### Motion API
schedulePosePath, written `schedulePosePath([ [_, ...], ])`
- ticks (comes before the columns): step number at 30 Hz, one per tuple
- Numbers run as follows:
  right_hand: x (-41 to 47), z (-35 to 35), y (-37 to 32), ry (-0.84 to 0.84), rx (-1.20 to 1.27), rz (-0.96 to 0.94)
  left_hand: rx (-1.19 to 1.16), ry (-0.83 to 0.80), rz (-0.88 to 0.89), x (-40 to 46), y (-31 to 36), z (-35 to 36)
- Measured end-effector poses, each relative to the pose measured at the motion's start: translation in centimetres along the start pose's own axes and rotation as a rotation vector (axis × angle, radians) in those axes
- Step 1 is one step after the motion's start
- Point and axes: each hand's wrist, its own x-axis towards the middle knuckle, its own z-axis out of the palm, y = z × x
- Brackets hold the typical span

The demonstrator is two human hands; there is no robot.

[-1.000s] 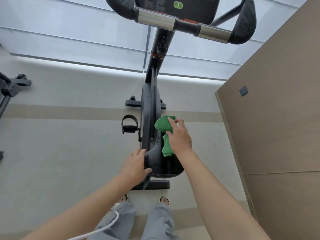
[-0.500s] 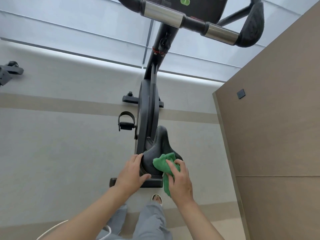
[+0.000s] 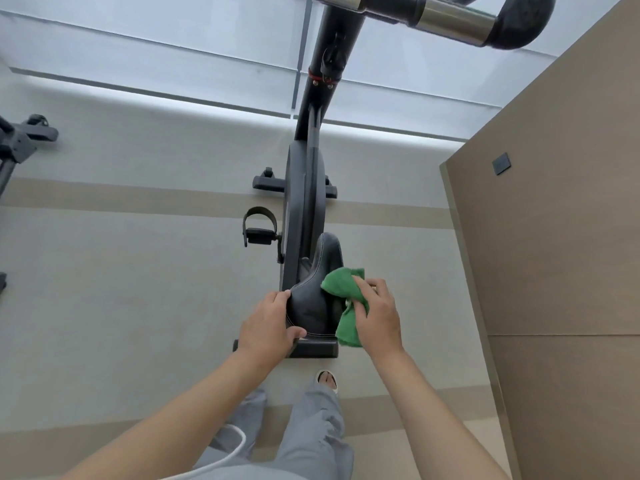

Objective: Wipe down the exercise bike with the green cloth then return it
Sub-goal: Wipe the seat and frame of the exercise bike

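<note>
since half a second back the right hand (image 3: pixel 377 315) has slid the green cloth (image 3: pixel 344 304) a bit further forward along the right side of the saddle (image 3: pixel 311 306), and the whole view has dropped lower so the handlebar (image 3: pixel 450 20) is now mostly cut off at the top edge. left hand (image 3: pixel 268 325) hasn't really budged.

only the one head view, so here goes. the left hand is wrapped round the left rear edge of the saddle, thumb along the back rim, holding it steady. the right hand is clamped on the cloth, fingers curled over the bunched-up fabric and pressing it against the saddle's right flank. part of the cloth sticks out ahead of the fingers toward the saddle's nose, the rest hangs down under the palm at the back corner.

the bit that matters imo: the saddle's long axis runs straight away from the person, nose pointing at the exercise bike (image 3: pixel 306 202) frame and handlebar, and the cloth sits on its right side under the right hand. so the next stroke probably runs along that axis, with the right hand being the one already there.
</note>
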Motion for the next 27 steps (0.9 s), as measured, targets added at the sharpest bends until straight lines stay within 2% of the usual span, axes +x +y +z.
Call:
schedulePosePath([
  [3,-6.1,-1.1,1.7,-0.006,-0.040,-0.016,-0.018,-0.003,0.008,0.0,0.1,-0.2],
  [7,-10.3,-2.8,4.5,-0.076,-0.083,0.083,0.003,-0.007,0.006,0.1,0.4,-0.5],
  [10,-10.8,-4.2,5.2,-0.012,-0.073,0.202,0.002,-0.004,0.005,0.1,0.6,-0.6],
  [13,-9.3,-5.3,3.8,0.089,-0.033,0.238,0.004,-0.002,0.010,0.2,0.6,-0.6],
  [16,-6.1,-5.1,1.8,0.150,0.009,0.205,0.000,0.000,0.011,0.2,0.5,-0.6],
  [19,-3.1,-2.5,-0.9,0.087,0.002,0.191,-0.024,0.010,0.019,0.2,0.2,-0.4],
  [24,-4.7,3.4,-7.0,-0.054,-0.071,-0.091,-0.093,0.025,0.042,0.6,-0.8,-0.2],
  [27,-3.6,4.1,-7.8,-0.035,-0.112,-0.144,-0.233,0.011,0.047,0.9,-1.8,0.3],
])
